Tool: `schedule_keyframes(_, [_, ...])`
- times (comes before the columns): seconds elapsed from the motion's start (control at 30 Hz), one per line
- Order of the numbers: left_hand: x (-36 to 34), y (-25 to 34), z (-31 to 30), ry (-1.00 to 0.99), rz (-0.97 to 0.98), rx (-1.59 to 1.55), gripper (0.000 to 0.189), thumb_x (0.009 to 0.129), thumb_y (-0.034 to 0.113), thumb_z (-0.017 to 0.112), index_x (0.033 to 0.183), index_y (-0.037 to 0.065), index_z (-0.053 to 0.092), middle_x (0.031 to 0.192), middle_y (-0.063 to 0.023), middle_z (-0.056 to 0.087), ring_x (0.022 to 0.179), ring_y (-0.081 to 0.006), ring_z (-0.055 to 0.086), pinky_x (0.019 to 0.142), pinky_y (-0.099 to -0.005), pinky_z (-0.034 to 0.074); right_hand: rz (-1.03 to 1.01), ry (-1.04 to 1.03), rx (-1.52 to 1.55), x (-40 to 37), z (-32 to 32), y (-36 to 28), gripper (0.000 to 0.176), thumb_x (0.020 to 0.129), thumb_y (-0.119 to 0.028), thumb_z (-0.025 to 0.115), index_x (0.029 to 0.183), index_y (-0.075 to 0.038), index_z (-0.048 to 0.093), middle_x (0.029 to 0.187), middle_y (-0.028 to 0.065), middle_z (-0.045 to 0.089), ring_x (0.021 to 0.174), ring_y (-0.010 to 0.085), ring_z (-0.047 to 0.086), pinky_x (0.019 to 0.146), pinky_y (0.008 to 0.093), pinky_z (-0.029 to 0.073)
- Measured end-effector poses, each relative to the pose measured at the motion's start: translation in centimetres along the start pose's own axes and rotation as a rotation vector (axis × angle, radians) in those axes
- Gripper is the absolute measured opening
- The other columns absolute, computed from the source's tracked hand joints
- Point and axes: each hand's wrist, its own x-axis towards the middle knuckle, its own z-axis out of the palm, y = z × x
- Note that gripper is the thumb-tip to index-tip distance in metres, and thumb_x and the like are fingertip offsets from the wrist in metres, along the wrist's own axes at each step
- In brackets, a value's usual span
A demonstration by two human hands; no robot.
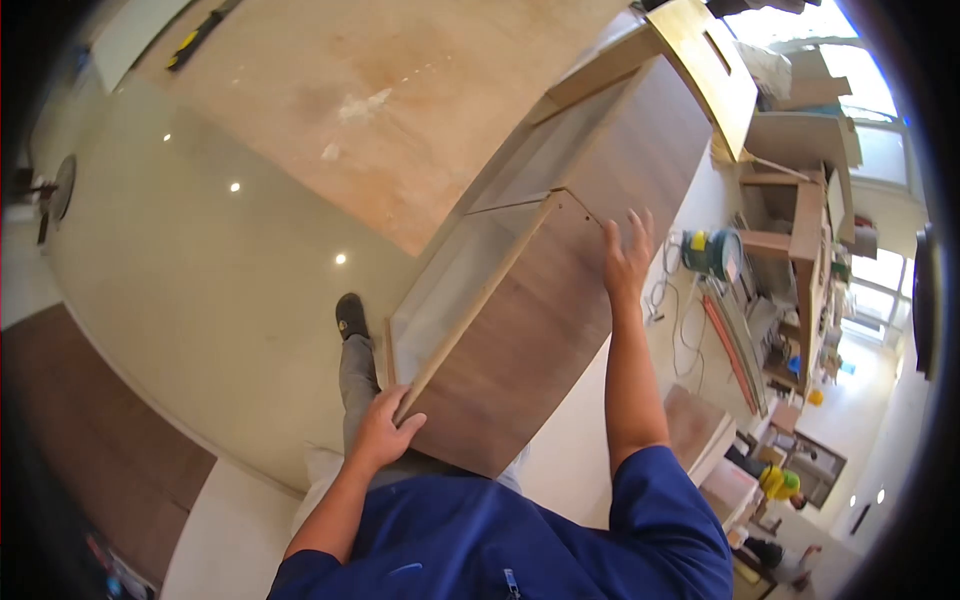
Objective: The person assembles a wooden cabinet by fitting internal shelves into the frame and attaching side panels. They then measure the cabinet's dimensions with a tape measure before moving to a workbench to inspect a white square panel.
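Note:
A long brown wooden cabinet (530,330) with an open, white-lined inside stretches away from my body, tilted across the view. Its brown side shows a seam partway along, with small dark holes beside it. My left hand (385,430) grips the near corner of its edge, fingers over the rim and thumb on the outer face. Fingers apart, my right hand (630,258) is by the cabinet's right edge close to the seam, holding nothing. At the far end is a pale wooden panel (708,70) with a slot cut in it.
A large tan board (330,100) covers the floor ahead, with a black and yellow tool (195,40) on it. To the right are a green bucket (712,254), cables, long strips (732,345) and wooden frames (800,230). A person in a yellow top (775,482) is farther off.

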Motion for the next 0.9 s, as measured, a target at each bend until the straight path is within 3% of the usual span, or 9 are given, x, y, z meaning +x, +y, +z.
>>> schedule_keyframes(0.1, [1.6, 0.6, 0.0, -0.138, -0.084, -0.123, 0.067, 0.081, 0.033, 0.073, 0.132, -0.003, 0.048, 0.131, -0.0226, 0.052, 0.124, -0.036, 0.048, 0.103, -0.0402, 0.04, -0.291, -0.246, -0.007, 4.3, 2.5, -4.7, 0.039, 0.094, -0.034, 0.057, 0.125, -0.011, 0.061, 0.146, 0.0106, 0.043, 0.139, 0.0326, 0.032, 0.114, 0.0441, 0.025])
schedule_keyframes(0.3, [2.8, -0.6, 0.1, -0.091, 0.021, -0.07, 0.074, 0.082, 0.042, 0.072, 0.131, -0.006, 0.046, 0.124, -0.0224, 0.053, 0.118, -0.0379, 0.051, 0.1, -0.0406, 0.042, -0.397, -0.782, -0.614, 12.5, 6.0, -7.2, 0.058, 0.098, -0.055, 0.032, 0.122, -0.015, 0.065, 0.142, -0.0002, 0.049, 0.144, 0.0233, 0.022, 0.118, 0.051, 0.008])
schedule_keyframes(0.4, [2.6, -0.7, 0.4, -0.075, -0.033, -0.045, 0.068, 0.08, 0.04, 0.074, 0.127, -0.004, 0.051, 0.12, -0.0215, 0.054, 0.115, -0.0365, 0.052, 0.098, -0.0398, 0.043, -0.436, -0.957, -0.793, 15.2, 7.0, -8.8, 0.061, 0.097, -0.057, 0.03, 0.12, -0.015, 0.067, 0.136, 0.0029, 0.055, 0.143, 0.023, 0.024, 0.118, 0.052, 0.007])
schedule_keyframes(0.5, [2.7, -0.6, 0.3, -0.069, -0.07, -0.074, 0.066, 0.078, 0.04, 0.075, 0.122, -0.004, 0.053, 0.114, -0.0203, 0.055, 0.11, -0.036, 0.054, 0.096, -0.0396, 0.044, -0.453, -1.092, -0.946, 15.9, 8.8, -9.7, 0.06, 0.096, -0.058, 0.034, 0.115, -0.013, 0.07, 0.125, 0.0061, 0.063, 0.137, 0.0229, 0.036, 0.118, 0.0527, 0.007])
schedule_keyframes(0.6, [2.6, -1.4, 0.8, -0.036, -0.032, -0.093, 0.07, 0.077, 0.043, 0.076, 0.122, -0.005, 0.053, 0.113, -0.0202, 0.055, 0.108, -0.0357, 0.054, 0.094, -0.0403, 0.045, -0.419, -1.158, -0.976, 16.2, 8.9, -9.8, 0.058, 0.094, -0.057, 0.037, 0.107, -0.014, 0.073, 0.113, 0.0082, 0.068, 0.125, 0.0238, 0.05, 0.117, 0.0529, 0.01])
schedule_keyframes(0.7, [2.8, -1.5, 0.7, -0.035, -0.043, -0.134, 0.07, 0.076, 0.043, 0.077, 0.121, -0.005, 0.054, 0.113, -0.0198, 0.055, 0.107, -0.0359, 0.055, 0.094, -0.0398, 0.045, -0.517, -1.099, -0.91, 16.0, 8.8, -8.0, 0.056, 0.093, -0.057, 0.04, 0.102, -0.014, 0.075, 0.106, 0.0088, 0.07, 0.115, 0.0241, 0.056, 0.115, 0.0527, 0.014])
schedule_keyframes(0.9, [2.8, -1.4, 0.7, -0.053, -0.013, -0.091, 0.07, 0.077, 0.041, 0.076, 0.123, -0.005, 0.052, 0.115, -0.0204, 0.054, 0.109, -0.0361, 0.053, 0.096, -0.0402, 0.043, -0.525, -1.029, -0.855, 15.5, 8.6, -7.7, 0.054, 0.092, -0.056, 0.041, 0.096, -0.015, 0.076, 0.103, 0.0074, 0.071, 0.113, 0.0241, 0.058, 0.114, 0.0526, 0.016])
